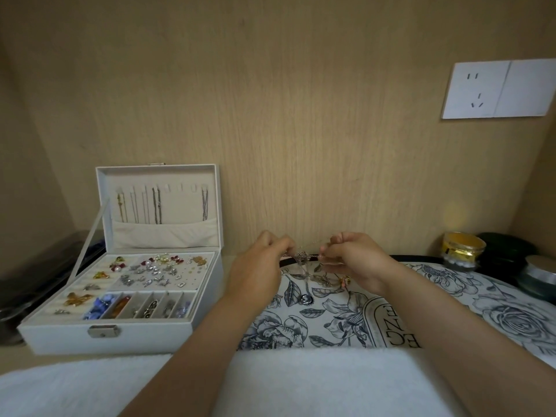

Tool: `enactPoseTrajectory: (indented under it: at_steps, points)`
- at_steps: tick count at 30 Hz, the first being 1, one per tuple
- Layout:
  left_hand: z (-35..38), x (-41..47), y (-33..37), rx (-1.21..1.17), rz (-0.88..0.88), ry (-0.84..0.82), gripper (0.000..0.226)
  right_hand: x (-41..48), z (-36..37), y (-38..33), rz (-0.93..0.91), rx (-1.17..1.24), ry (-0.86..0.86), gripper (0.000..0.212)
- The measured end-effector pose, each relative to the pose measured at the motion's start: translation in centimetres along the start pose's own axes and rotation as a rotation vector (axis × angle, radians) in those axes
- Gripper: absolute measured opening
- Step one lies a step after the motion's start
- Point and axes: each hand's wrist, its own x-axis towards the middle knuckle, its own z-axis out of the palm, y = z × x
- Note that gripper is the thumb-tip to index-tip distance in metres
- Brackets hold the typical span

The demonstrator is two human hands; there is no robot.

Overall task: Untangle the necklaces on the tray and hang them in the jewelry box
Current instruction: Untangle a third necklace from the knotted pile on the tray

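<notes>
Untangling is the step in hand. Both hands are up over the far edge of the tray (421,257): the left hand (261,266) and the right hand (352,257) each pinch a fine chain between curled fingertips, with the silver knot (301,255) stretched between them. Loose strands trail down to the tray, where a round pendant (307,299) and a small coloured charm (346,279) lie on the floral print.

I'd say the next move calls for teasing one strand out of the knot without pulling it tighter, then carrying it left to the jewelry box (60,338). The box stands open at the worktop's left, several chains already hanging in its lid (162,173) and a few hooks seemingly free.

A gold jar (463,251) and darker pots crowd the far right corner; a white towel (301,380) covers the near edge. Nothing lies between tray and box.
</notes>
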Motion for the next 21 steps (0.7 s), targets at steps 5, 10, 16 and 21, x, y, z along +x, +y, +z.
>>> enactPoseTrajectory:
  at_steps: [5,10,16,21]
  points:
    - [0.5,0.3,0.6,0.003,0.040,-0.042,0.051,0.0,0.3,-0.2,0.074,0.368,-0.066,0.038]
    - [0.7,0.4,0.9,0.018,0.076,-0.028,0.027,-0.2,0.4,-0.3,0.123,0.516,-0.152,0.038]
    - [0.4,0.6,2.1,-0.766,-0.311,-0.115,0.035,-0.6,0.8,-0.5,0.050,0.248,-0.105,0.028]
    - [0.3,0.2,1.6,-0.992,-0.466,-0.117,0.015,-0.6,0.1,0.0,-0.177,-0.424,-0.094,0.025]
